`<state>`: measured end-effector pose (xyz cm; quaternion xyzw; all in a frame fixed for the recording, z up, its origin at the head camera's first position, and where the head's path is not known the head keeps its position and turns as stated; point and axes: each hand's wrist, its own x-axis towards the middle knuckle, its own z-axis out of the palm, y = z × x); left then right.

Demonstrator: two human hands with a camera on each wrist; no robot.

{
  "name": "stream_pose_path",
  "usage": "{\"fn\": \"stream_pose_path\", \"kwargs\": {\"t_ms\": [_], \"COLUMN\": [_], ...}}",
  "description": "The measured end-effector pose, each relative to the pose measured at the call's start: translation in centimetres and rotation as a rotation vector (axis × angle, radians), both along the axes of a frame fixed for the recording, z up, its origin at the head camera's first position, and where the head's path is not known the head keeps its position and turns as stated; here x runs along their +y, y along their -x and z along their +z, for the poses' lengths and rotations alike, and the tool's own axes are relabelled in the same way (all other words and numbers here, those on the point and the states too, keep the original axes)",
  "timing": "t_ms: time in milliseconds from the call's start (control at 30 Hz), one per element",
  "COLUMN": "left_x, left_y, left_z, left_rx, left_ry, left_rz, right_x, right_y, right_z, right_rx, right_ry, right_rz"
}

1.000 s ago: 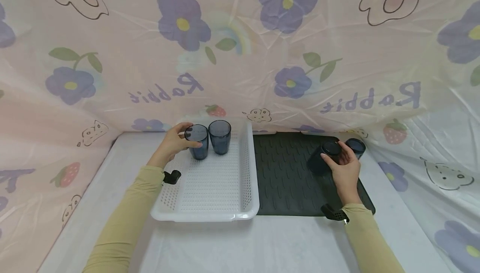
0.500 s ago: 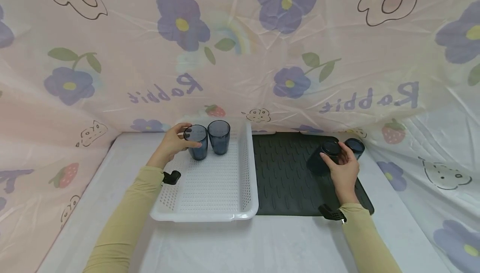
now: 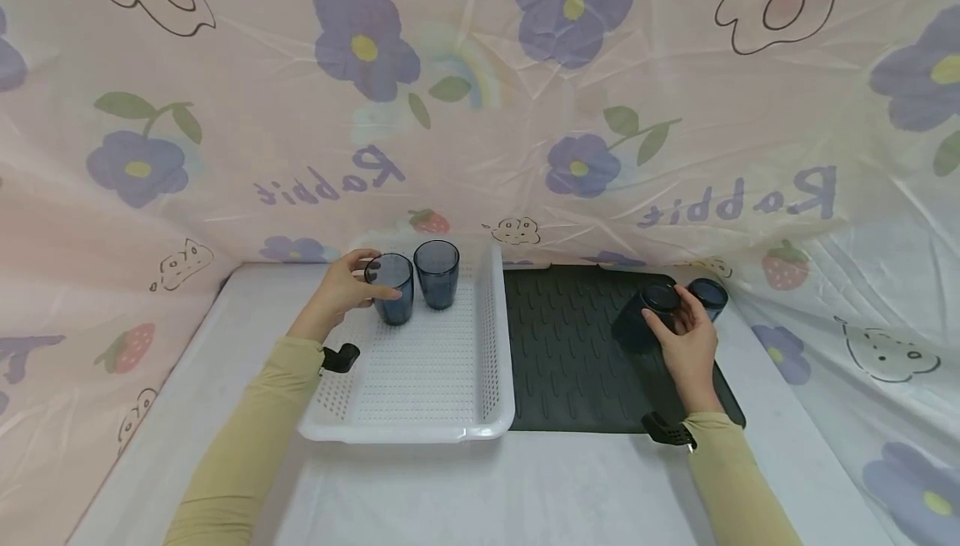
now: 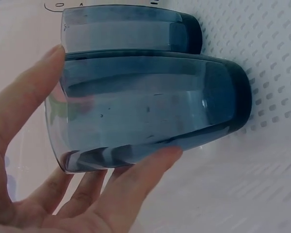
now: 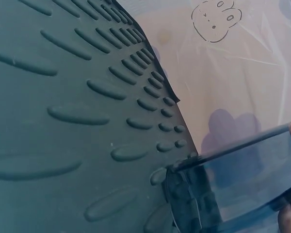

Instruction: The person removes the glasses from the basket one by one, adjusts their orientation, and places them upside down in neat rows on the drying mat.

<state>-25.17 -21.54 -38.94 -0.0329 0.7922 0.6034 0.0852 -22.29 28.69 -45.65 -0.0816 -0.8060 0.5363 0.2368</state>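
My left hand (image 3: pixel 341 292) grips a translucent blue drinking glass (image 3: pixel 395 300), thumb on one side and fingers round the other. This glass stands upright at the left back of the white perforated basket (image 3: pixel 420 432). A matching second glass (image 3: pixel 438 279) sits close beside it; in the left wrist view the held glass (image 4: pixel 150 107) overlaps it. Over on the dark ridged mat (image 3: pixel 570 363), my right hand (image 3: pixel 692 350) pinches another blue glass (image 3: pixel 658 303) near its rim. The right wrist view shows this glass (image 5: pixel 237 179) with its thick base at the mat.
One more blue glass (image 3: pixel 709 296) stands behind my right hand at the mat's back right corner. Basket and mat lie side by side on a white-covered table (image 3: pixel 570 488). A printed curtain (image 3: pixel 480 129) hangs right behind them and along both sides.
My left hand and its glass have shifted slightly toward me, a little apart from the neighbouring glass. My right hand keeps its hold on the glass at the mat, almost still.
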Motion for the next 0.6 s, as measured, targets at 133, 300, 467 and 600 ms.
{"fn": "stream_pose_path", "kwargs": {"t_ms": [133,300,467,600], "left_x": [-0.1,0.0,0.0,0.0], "left_y": [-0.4,-0.8,-1.1,-1.2], "left_z": [0.2,0.4,0.3,0.2], "left_rx": [-0.003,0.000,-0.006,-0.007], "left_ry": [0.009,0.020,0.034,0.043], "left_rz": [0.013,0.045,0.071,0.090], "right_x": [0.0,0.0,0.0,0.1], "right_y": [-0.1,-0.1,-0.1,0.0], "right_z": [0.0,0.1,0.1,0.0], "right_rx": [-0.002,0.003,0.004,0.010], "right_ry": [-0.009,-0.010,-0.018,-0.022], "right_rz": [0.000,-0.002,-0.004,-0.004]}}
